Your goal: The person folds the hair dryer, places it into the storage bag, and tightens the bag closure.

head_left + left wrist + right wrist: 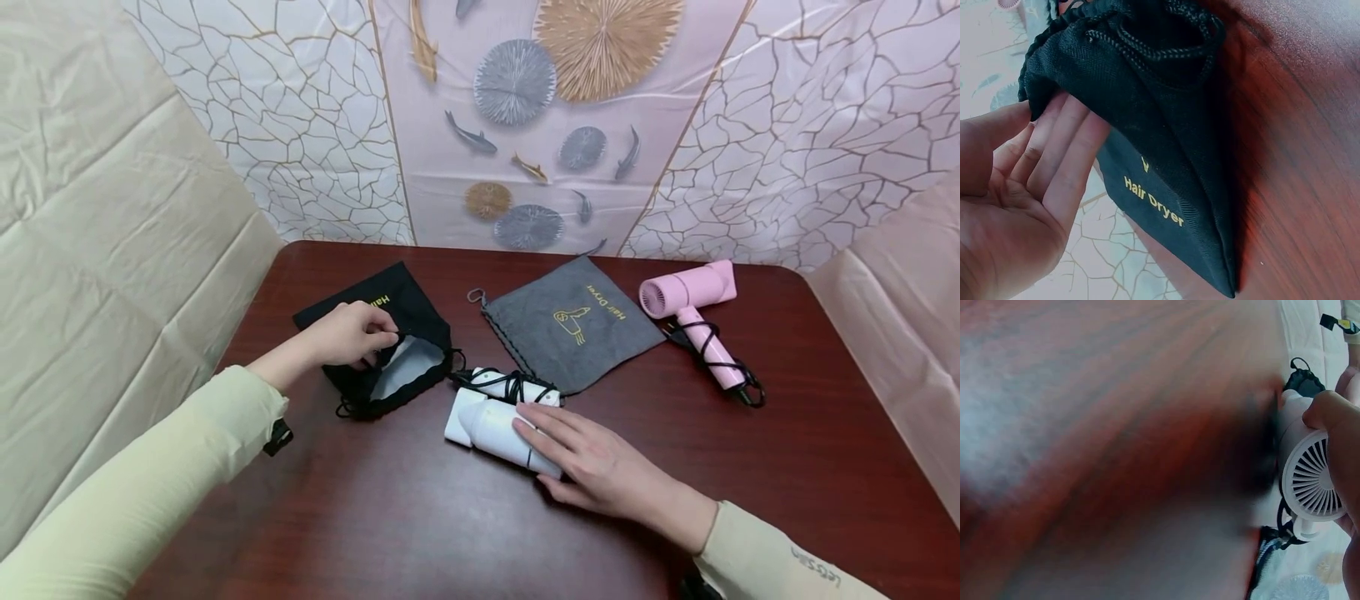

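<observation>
My left hand [348,335] pinches the rim of a black drawstring pouch [416,312] lying on the left of the table. The pouch's mouth gapes, showing a pale lining. In the left wrist view, the thumb and fingers hold the cloth [1072,62] at the mouth, and yellow "Hair Dryer" lettering shows lower down. At the middle, a white hair dryer [491,427] lies folded, its black cord wound round the handle. My right hand [600,467] grips its rear end. In the right wrist view, the thumb lies along the dryer body [1294,428] beside the round vent [1316,478].
A grey "Hair Dryer" pouch [577,329] lies flat behind the white dryer. To its right is a pink hair dryer [690,289] with a black cord round its handle. Cloth walls [112,208] border the brown table [360,517].
</observation>
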Available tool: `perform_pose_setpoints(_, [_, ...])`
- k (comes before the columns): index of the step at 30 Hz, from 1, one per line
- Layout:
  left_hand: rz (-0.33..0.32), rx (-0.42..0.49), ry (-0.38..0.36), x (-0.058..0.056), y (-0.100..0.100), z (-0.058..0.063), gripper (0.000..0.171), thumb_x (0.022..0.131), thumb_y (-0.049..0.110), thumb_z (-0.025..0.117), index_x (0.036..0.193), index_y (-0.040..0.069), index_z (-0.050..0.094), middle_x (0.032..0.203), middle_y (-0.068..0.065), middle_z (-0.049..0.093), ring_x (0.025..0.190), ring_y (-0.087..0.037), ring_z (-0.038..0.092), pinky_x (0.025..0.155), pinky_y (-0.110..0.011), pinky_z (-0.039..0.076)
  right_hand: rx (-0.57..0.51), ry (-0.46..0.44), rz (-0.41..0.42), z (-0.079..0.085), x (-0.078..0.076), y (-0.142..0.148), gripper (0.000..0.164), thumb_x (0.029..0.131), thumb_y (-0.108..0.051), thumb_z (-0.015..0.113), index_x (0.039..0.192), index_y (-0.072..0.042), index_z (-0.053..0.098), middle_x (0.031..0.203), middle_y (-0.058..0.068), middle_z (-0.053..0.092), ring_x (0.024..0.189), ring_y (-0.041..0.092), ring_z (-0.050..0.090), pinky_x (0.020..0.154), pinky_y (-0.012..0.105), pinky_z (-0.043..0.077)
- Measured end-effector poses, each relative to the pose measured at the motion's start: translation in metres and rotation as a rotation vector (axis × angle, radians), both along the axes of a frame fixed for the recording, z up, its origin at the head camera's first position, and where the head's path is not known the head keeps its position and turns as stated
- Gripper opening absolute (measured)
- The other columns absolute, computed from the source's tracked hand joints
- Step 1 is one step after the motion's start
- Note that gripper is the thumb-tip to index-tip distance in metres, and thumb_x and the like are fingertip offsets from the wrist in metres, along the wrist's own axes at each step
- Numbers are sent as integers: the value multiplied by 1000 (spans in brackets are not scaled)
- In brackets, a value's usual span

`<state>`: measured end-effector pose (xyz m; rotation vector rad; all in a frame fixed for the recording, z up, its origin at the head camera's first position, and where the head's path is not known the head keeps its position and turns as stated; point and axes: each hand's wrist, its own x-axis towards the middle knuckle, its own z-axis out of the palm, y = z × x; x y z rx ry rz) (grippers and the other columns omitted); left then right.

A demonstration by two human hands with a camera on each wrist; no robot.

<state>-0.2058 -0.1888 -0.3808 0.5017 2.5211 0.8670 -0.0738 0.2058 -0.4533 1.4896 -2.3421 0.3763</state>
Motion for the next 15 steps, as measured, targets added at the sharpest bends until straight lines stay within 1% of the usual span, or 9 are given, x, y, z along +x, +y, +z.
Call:
perform_pose_setpoints(3, [20, 25, -42, -1, -3, 1, 22, 109, 17, 62, 121, 2, 74, 111, -14, 73, 84, -22, 77, 71, -41, 66, 0, 10, 15, 4, -2, -1, 74, 89, -24, 79, 153, 1, 54, 155, 21, 56, 135, 35, 61, 107, 48, 55])
perform_pose_setpoints(7, [30, 47, -82, -3, -4, 2, 23, 110, 17, 61, 122, 2, 73, 110, -14, 73, 85, -22, 77, 73, -41, 67, -5, 15, 42, 9, -5, -3, 65, 93, -23, 72, 151, 1, 56, 154, 20, 57, 135, 35, 62, 107, 47, 54])
perform_pose_setpoints(11, [44, 70, -121, -5, -4, 3, 23, 110, 17, 61, 123, 1, 72, 110, -14, 74, 84, -22, 76, 73, -42, 67, -18, 42, 73, 14, -7, -6, 66, 89, -20, 75, 149, 2, 58, 153, 19, 59, 133, 36, 63, 107, 47, 54])
perform_pose_setpoints(13, [54, 82, -139, -6, -4, 4, 23, 110, 16, 61, 124, 1, 71, 110, -14, 73, 84, -23, 75, 73, -42, 67, -25, 56, 87, 17, -7, -7, 65, 90, -20, 74, 149, 3, 58, 152, 19, 60, 133, 37, 64, 107, 47, 54])
perform_pose_setpoints(15, [62, 86, -154, -7, -4, 5, 23, 110, 15, 61, 124, 0, 71, 109, -14, 73, 84, -23, 75, 73, -42, 67, -34, 67, 102, 20, -7, -9, 59, 95, -21, 69, 148, 3, 59, 152, 19, 60, 132, 37, 64, 107, 47, 55])
